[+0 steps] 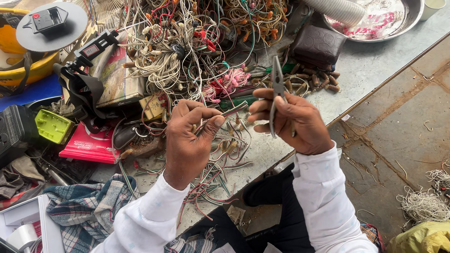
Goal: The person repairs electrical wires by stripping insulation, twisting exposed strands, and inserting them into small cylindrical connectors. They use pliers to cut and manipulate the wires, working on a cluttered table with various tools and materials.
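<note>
Our left hand [187, 138] pinches thin wires [224, 114] | right hand [290, 121] clamps pliers [276, 91] | wires seem light, limp: we'd grip near ends | tabletop [364, 70] cluttered

I see bare table [369, 67] to the right; a big wire pile [196, 36] blocks the way ahead.

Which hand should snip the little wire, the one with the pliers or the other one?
Probably the right hand: it already holds the pliers, tips up, close beside the wire. The left hand is busy pinching that wire in its grip.
</note>
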